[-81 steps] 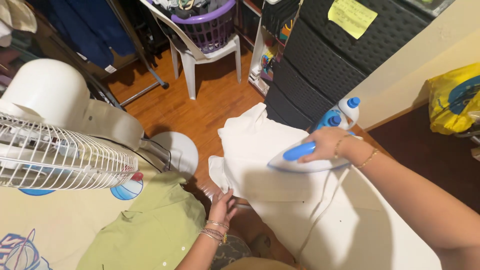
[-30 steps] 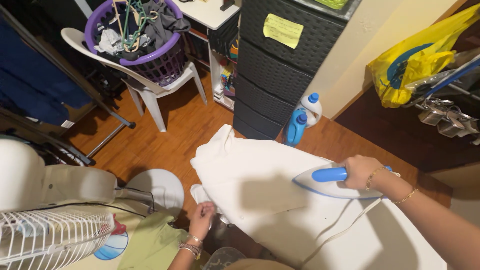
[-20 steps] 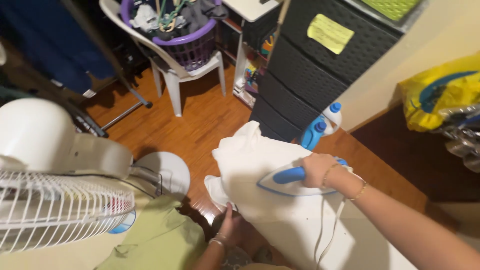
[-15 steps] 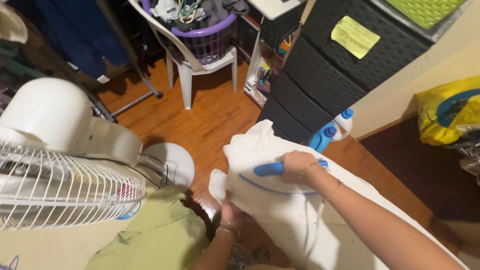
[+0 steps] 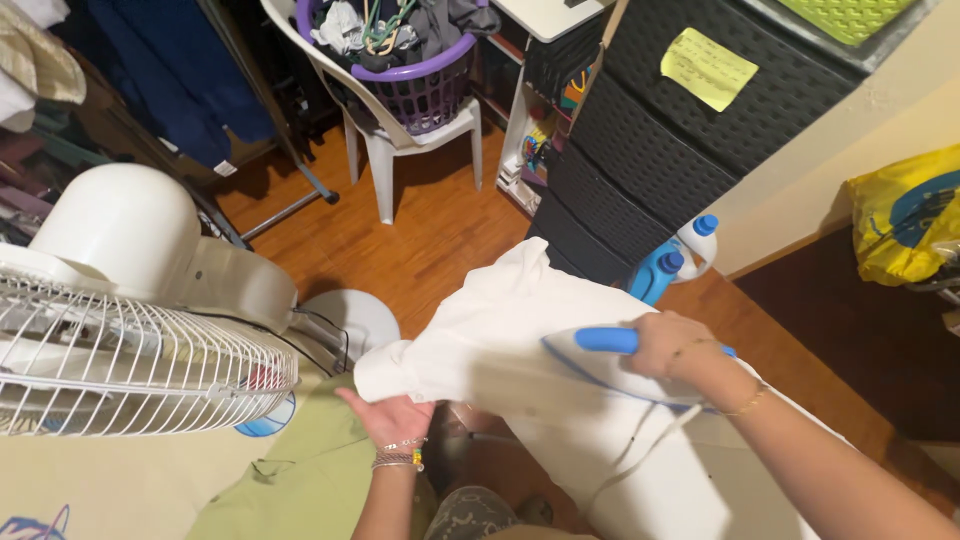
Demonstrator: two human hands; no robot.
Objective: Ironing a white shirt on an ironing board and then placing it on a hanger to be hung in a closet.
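A white garment (image 5: 500,335) lies over the ironing board (image 5: 700,490) in front of me. My right hand (image 5: 675,345) grips the blue handle of a white and blue iron (image 5: 620,365) that rests on the cloth. My left hand (image 5: 390,415), palm up, holds the near left edge of the garment and pulls it out to the left, away from the board. Bracelets sit on both wrists. The iron's white cord (image 5: 640,460) runs down across the board.
A white standing fan (image 5: 130,310) fills the left. A green shirt (image 5: 300,470) lies at lower left. Two blue-capped bottles (image 5: 675,260) stand by a black drawer unit (image 5: 640,140). A white chair holds a purple laundry basket (image 5: 410,60). A yellow bag (image 5: 905,215) lies at right.
My left hand has drawn the garment's edge out to the left, spreading the cloth. The iron has slid back to the right along the board since half a second ago.
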